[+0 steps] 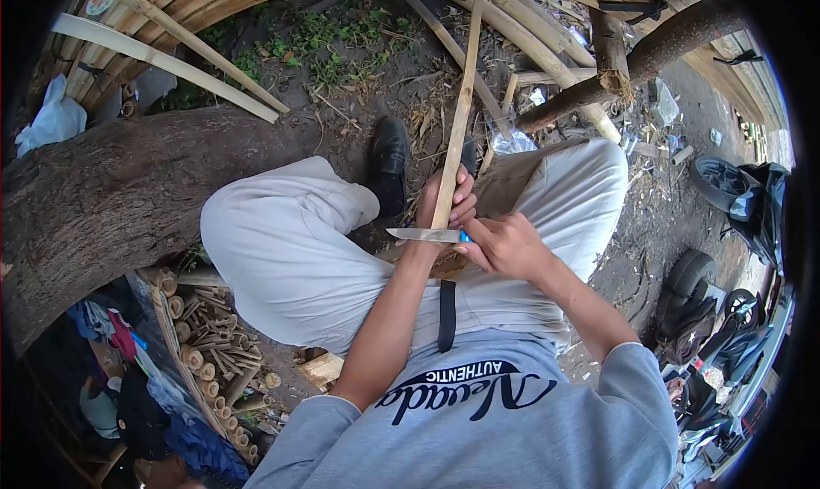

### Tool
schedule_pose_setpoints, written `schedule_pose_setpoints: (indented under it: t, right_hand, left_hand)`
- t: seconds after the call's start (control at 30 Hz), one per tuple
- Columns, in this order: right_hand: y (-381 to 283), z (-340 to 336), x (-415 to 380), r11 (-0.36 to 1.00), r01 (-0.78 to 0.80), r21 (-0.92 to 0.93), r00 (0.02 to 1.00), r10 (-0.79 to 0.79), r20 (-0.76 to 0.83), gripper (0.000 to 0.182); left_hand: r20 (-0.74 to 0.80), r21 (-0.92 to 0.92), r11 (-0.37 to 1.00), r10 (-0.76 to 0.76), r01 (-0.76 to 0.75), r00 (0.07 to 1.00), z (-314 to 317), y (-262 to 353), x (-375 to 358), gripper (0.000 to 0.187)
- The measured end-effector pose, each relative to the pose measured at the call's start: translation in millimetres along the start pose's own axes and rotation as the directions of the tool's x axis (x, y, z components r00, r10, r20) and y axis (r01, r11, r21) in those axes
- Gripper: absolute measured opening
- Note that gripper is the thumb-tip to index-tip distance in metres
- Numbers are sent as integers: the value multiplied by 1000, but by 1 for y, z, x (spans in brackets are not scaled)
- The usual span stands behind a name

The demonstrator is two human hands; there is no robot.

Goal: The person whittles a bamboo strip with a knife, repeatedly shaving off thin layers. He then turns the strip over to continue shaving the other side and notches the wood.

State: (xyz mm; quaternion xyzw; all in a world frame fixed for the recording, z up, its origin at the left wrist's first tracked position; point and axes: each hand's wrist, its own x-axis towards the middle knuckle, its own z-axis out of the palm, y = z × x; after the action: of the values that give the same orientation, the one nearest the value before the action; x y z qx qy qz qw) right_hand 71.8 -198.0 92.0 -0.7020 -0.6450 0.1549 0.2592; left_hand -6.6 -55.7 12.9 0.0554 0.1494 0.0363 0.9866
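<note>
Pale bamboo strip [461, 117], long and flat, stretches from above the sitter's lap away between the parted knees, its far end reaching the top of the view. The left hand [430, 197] is wrapped around it close to the near end, fingers curled over its right side. The right hand [512, 248] is closed on the blue handle [466, 236] of a knife, most of that handle hidden in the fist; the blade [420, 234] lies crosswise at the strip's near end, tip pointing left, just above the left wrist. Whether the edge bites into the bamboo cannot be made out. Below are light trousers [282, 241], a black strap [447, 316] at the waist and a grey T-shirt [504, 429] with dark lettering. One black shoe [390, 147] rests on the bare soil beyond the lap. To the left lies a thick tree trunk [128, 190], with two bamboo slats [226, 72] slanting down to its far side; nearer, short bamboo offcuts [213, 335] are heaped beside it. Beyond the right knee, round bamboo poles [538, 40] lie by a rough, dark branch [666, 53], and clear plastic [514, 142] sits near that knee.
</note>
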Motion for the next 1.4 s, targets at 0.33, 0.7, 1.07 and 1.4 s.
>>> schedule_pose_setpoints:
  t: [0.33, 0.7, 1.07, 1.4]
  right_hand:
    - [8, 4, -3, 1000, 17, 7, 998, -17, -53, 29]
    - [71, 18, 40, 508, -558, 657, 522, 830, -198, 60]
    - [65, 40, 39, 542, -485, 686, 702, 710, -64, 58]
    - [29, 11, 26, 926, -303, 226, 939, 330, -95, 36]
  left_hand:
    - [-145, 221, 965, 173, -139, 974, 13, -4, 1, 25]
    - [-338, 583, 799, 74, 146, 938, 50, 12, -15, 43]
    - [-402, 713, 667, 135, 217, 906, 66, 26, -35, 46]
    - [-364, 440, 879, -13, 185, 931, 60, 16, -60, 49]
